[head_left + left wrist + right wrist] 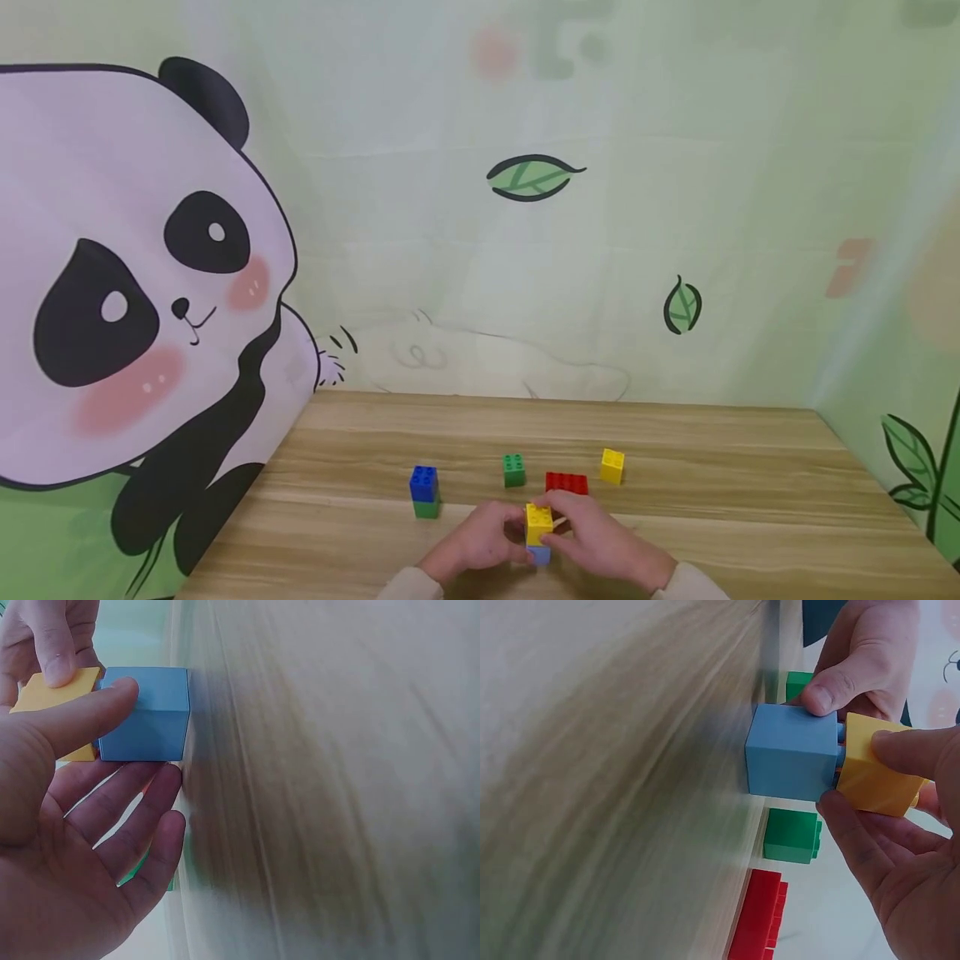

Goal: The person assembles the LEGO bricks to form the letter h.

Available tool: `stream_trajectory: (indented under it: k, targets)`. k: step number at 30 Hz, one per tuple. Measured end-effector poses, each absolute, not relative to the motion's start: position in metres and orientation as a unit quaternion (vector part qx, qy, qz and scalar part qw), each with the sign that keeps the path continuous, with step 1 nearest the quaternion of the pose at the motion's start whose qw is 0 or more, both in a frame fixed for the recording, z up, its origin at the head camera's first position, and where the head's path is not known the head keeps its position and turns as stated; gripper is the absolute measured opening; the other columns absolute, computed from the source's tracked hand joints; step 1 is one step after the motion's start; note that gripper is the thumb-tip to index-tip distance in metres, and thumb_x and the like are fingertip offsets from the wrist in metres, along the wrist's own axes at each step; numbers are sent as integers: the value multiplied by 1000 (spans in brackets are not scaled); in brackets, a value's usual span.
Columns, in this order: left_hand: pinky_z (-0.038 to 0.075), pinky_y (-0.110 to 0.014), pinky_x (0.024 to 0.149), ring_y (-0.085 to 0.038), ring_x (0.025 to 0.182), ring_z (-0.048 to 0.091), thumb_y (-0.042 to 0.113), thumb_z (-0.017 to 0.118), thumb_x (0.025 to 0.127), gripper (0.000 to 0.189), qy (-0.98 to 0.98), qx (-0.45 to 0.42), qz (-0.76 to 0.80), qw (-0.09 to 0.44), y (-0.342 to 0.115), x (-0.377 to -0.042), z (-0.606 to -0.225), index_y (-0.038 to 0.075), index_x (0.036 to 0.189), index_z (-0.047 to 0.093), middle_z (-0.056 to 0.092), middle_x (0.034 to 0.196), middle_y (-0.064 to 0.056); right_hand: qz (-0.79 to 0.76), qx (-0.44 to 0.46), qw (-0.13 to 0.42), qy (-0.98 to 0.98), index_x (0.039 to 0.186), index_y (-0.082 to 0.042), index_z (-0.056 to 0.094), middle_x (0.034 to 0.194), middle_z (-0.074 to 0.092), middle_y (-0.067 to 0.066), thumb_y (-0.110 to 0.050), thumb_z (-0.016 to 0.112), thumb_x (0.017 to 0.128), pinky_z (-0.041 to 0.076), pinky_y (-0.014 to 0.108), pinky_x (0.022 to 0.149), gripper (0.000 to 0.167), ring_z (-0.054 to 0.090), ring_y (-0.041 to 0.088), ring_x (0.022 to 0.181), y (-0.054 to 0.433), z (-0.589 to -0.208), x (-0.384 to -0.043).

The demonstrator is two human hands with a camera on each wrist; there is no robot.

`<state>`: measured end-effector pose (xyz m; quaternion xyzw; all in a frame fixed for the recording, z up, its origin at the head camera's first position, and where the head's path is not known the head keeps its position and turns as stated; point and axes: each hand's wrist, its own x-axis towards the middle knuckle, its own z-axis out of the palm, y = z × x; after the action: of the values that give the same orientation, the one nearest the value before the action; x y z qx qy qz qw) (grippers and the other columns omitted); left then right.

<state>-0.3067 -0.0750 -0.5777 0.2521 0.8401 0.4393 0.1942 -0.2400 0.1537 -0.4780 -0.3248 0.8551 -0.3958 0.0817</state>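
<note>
Head view puts the pair low in front of the person: a yellow brick (538, 525) on top of a light blue brick (537, 555), a hand at either side. From where I stand, the right hand (603, 542) has its fingers drawn in to the yellow brick's width, thumb on one face and fingertips round another. The left hand (483, 537) grips the light blue one, thumb against fingers, with the outer fingers loosely spread.

Right wrist view shows studs in the seam and the yellow brick a touch canted, so I'd judge the two aren't fully joined. Trouble would start there: press on one edge alone and the yellow could seat crooked or pop off. The light blue is down at the tabletop (735, 500), though I can't make out whether its base touches; if it's held up at all, a push could slide it through the left hand's grip. One right fingertip lies right by the seam and could get nipped.

Knuckles could also nudge the red brick (567, 482) just beyond the right hand. The green brick (513, 471) and the loose yellow brick (612, 467) are farther back, at less risk. The dark blue brick (423, 483) on its green base (427, 508) would topple only if the left arm swung wide.
</note>
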Motion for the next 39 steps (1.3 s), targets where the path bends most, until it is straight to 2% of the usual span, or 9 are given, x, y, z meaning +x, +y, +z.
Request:
stream_trajectory:
  k: [9, 15, 17, 25, 35, 39]
  targets:
    - [57, -35, 98, -2, 96, 68, 21, 91, 87, 32, 840, 245, 445, 189, -75, -299, -569, 29, 115, 80, 77, 106, 17, -388, -335, 77, 855, 134, -2, 64, 130, 69, 12, -7, 74, 100, 59, 24, 91, 35, 67, 16, 110, 154, -478, -240]
    - [58, -40, 96, -10, 98, 71, 11, 88, 89, 27, 846, 248, 439, 174, -72, -269, -520, 14, 114, 80, 80, 107, 4, -396, -351, 62, 846, 132, 0, 65, 129, 70, 15, -5, 76, 99, 60, 23, 89, 35, 68, 16, 109, 155, -483, -241]
    - [59, -40, 95, -11, 98, 71, 11, 87, 89, 26, 850, 250, 431, 172, -72, -266, -515, 12, 114, 80, 80, 107, 3, -398, -352, 60, 845, 132, -1, 65, 129, 70, 14, -4, 76, 99, 59, 22, 89, 35, 68, 14, 108, 155, -483, -241]
    - [59, -38, 94, -5, 93, 70, 18, 93, 84, 27, 841, 237, 453, 177, -73, -301, -572, 24, 108, 82, 79, 102, 12, -389, -343, 56, 853, 131, -1, 67, 128, 71, 13, -3, 76, 98, 59, 21, 89, 35, 69, 14, 107, 153, -483, -242]
    - [59, -39, 94, -5, 92, 70, 20, 95, 82, 26, 840, 238, 452, 180, -74, -308, -581, 27, 104, 82, 79, 100, 14, -390, -344, 57, 853, 130, -1, 68, 127, 72, 13, -4, 78, 97, 59, 23, 89, 35, 69, 13, 105, 153, -480, -241]
    - [59, -36, 93, -3, 93, 70, 23, 95, 82, 26, 837, 244, 456, 181, -75, -308, -582, 27, 105, 82, 79, 102, 15, -386, -345, 54, 854, 130, -2, 68, 126, 73, 11, -4, 78, 96, 60, 24, 89, 35, 68, 11, 105, 152, -481, -241]
